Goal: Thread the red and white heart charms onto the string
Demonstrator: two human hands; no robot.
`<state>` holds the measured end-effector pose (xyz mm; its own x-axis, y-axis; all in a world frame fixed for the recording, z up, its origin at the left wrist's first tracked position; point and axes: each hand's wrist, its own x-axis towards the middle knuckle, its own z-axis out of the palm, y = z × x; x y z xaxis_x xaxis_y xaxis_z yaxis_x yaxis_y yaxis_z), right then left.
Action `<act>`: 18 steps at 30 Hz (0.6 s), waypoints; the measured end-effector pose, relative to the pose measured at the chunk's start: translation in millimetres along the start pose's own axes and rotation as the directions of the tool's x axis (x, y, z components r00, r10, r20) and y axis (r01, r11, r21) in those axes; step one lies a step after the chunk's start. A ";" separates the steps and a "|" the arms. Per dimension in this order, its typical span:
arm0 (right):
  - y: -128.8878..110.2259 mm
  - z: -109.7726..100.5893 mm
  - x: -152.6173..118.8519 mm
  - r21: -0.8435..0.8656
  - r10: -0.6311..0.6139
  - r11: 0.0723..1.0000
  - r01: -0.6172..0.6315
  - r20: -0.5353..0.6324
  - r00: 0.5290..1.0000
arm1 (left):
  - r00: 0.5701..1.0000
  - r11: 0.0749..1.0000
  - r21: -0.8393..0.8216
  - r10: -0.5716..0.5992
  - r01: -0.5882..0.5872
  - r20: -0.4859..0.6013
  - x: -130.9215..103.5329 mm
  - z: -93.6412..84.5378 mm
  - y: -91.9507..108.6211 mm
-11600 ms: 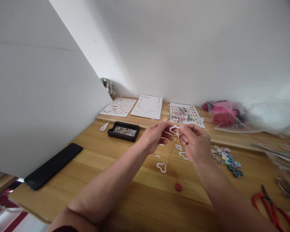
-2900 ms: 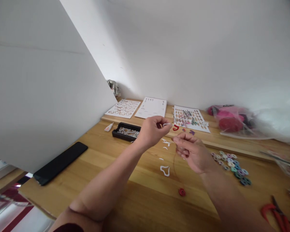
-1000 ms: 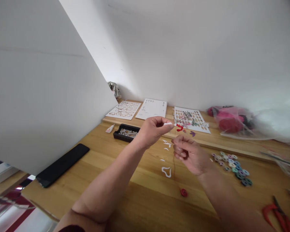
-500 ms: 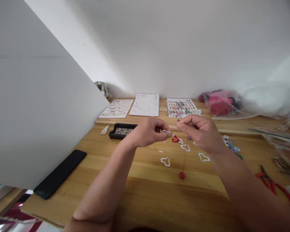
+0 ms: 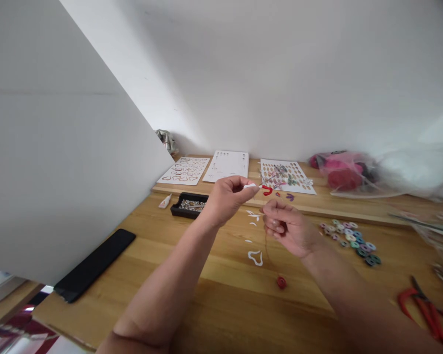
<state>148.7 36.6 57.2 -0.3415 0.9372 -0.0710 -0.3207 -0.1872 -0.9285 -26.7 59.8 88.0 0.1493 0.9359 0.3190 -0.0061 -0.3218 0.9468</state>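
My left hand (image 5: 231, 197) is closed in a pinch on a thin white cutout (image 5: 250, 186) in front of the ledge. Just beyond those fingertips shows a curved red piece (image 5: 267, 191); whether it joins the cutout I cannot tell. Lower and to the right, my right hand (image 5: 290, 223) has its fingers curled together on a fine thread (image 5: 267, 246). The thread runs down towards a small red bobbin (image 5: 281, 282) on the table. A white curvy outline shape (image 5: 256, 258) lies left of the bobbin, with smaller white scraps (image 5: 253, 215) above it.
Several coloured bobbins (image 5: 354, 238) cluster at right, near red-handled pliers (image 5: 423, 305). A black tray (image 5: 177, 210) of beads, a small white tube (image 5: 165, 201) and a black phone-like slab (image 5: 96, 265) lie left. Printed sheets (image 5: 187, 171) and plastic bags (image 5: 343, 174) line the back ledge.
My right hand has moved down and towards me, away from the left fingertips, with its fingers more curled. The view has shifted a little, uncovering more bobbins.
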 end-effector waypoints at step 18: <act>-28.7 -17.7 -7.9 -0.565 -0.502 0.734 0.377 -0.077 0.861 | 0.913 0.985 0.113 -0.161 0.128 0.375 -9.4 4.0 3.9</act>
<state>176.2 39.8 77.9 -0.0651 0.9238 0.3772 0.1349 0.3827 -0.9140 -24.2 49.2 88.5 0.5078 0.8527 0.1228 0.1243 -0.2136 0.9690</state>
